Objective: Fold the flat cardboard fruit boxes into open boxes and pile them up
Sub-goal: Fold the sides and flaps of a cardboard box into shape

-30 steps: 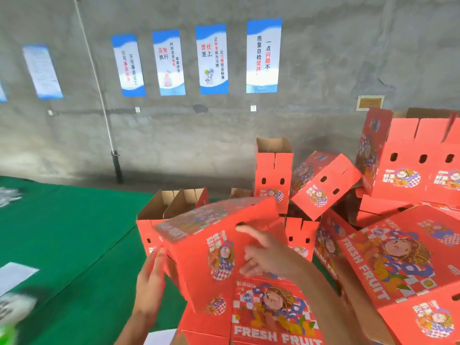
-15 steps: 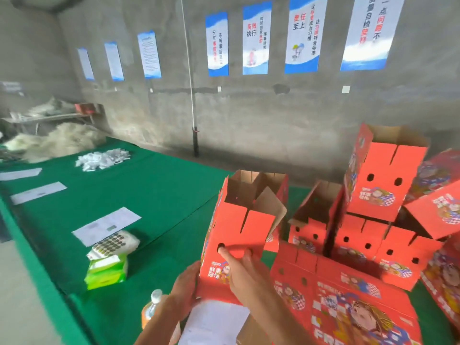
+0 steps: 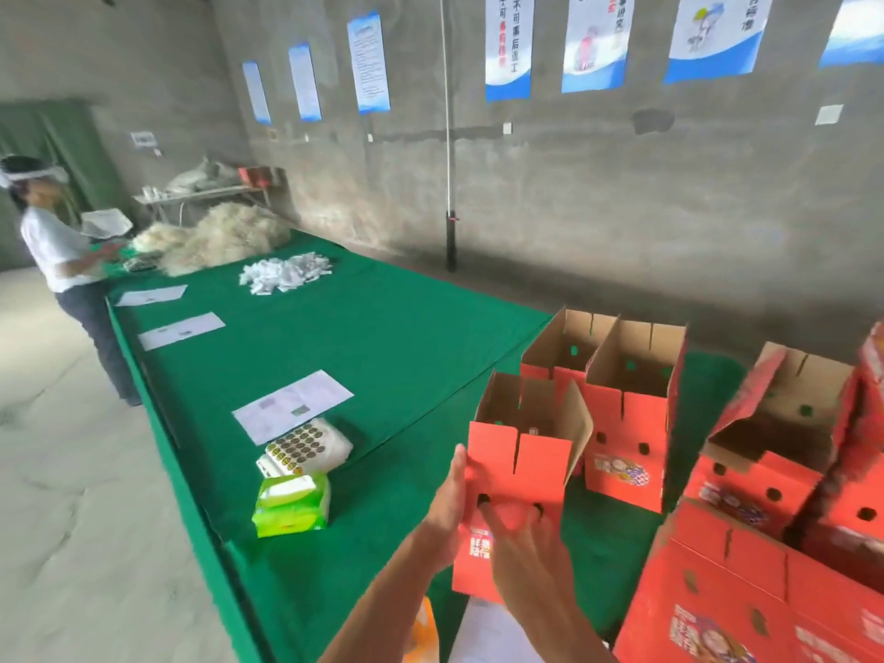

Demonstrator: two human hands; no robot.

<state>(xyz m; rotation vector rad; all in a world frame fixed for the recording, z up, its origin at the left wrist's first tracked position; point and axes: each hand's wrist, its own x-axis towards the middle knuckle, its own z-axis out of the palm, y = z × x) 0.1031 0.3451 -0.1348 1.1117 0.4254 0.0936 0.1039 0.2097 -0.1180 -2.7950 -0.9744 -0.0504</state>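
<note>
While both hands grasp it, the folded red box (image 3: pixel 521 476) stands upright with its top flaps open, over the green table (image 3: pixel 373 337). The left hand (image 3: pixel 447 509) clasps its left edge at nine o'clock, fingers hidden behind. The right hand (image 3: pixel 519 543) presses the near face from six o'clock, fingertips (image 3: pixel 484 505) at the round holes. More open boxes (image 3: pixel 626 423) stand just beyond, at one o'clock.
</note>
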